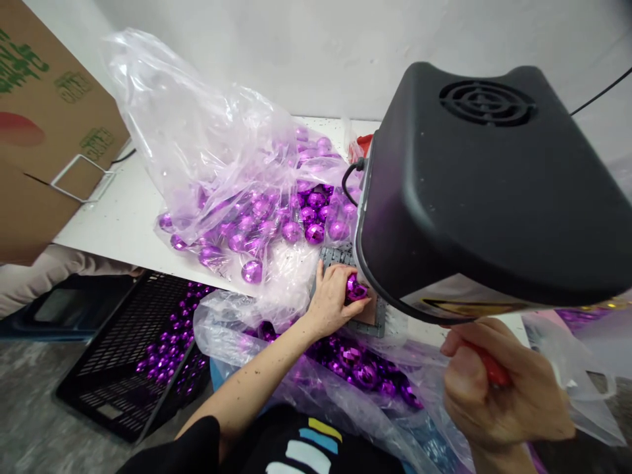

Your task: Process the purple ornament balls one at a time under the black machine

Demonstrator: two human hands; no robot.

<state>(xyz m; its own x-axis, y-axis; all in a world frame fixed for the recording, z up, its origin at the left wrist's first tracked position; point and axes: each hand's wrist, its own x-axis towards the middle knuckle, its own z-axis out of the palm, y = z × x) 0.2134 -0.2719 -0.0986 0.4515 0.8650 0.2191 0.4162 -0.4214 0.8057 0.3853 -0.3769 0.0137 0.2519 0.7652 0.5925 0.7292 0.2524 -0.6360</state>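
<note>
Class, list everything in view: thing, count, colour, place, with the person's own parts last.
Wall: one, white, back
Table: one, white, centre
Cardboard box: one, brown, far left
Wire bracket: one, white, by the cardboard box
Plastic bags: at least three, clear, on the table, lower centre, right
Crate: one, black, lower left
Purple baubles: too many to count, purple, in the crate and bags
Held bauble: one, purple, at centre
Grey plate: one, grey, on the table
Machine: one, black, right
Red handle: one, red, lower right
Red item: one, red, behind the machine, partly hidden
Shirt: one, black with coloured stripes, bottom
Left hand: one, bare, gripping the held bauble
Right hand: one, bare, gripping the red handle
</note>
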